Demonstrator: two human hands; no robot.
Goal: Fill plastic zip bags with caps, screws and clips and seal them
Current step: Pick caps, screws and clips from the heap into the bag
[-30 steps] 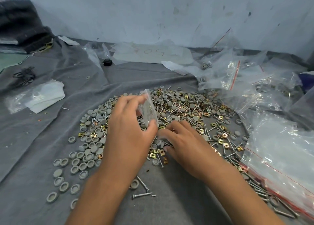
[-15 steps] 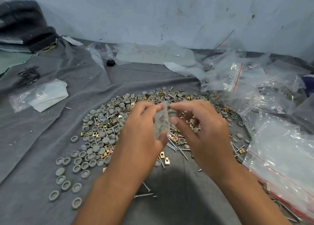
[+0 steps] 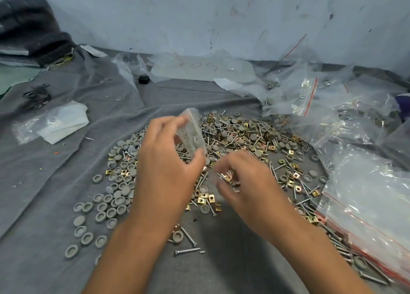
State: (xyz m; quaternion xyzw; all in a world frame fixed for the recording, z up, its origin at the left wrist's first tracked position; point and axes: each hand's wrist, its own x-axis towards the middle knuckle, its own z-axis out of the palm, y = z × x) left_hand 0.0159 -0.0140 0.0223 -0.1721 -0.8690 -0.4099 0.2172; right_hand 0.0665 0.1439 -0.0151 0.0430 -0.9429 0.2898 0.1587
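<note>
**Small bag held above the parts pile**

I see the left hand pinching a small clear zip bag: thumb at its lower end, fingers at its upper end. The bag stands tilted, long axis running up and slightly left, above the pile of caps, screws and clips on the grey cloth. The right hand is blurred, its fingers curled low over the pile's near edge; I cannot tell whether they hold anything. Larger clear bags lie right of the pile.

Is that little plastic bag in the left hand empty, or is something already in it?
Not empty: the small bag, pinched upright by the left hand, shows a few small dark pieces through the plastic. What they are, cannot tell.
</note>
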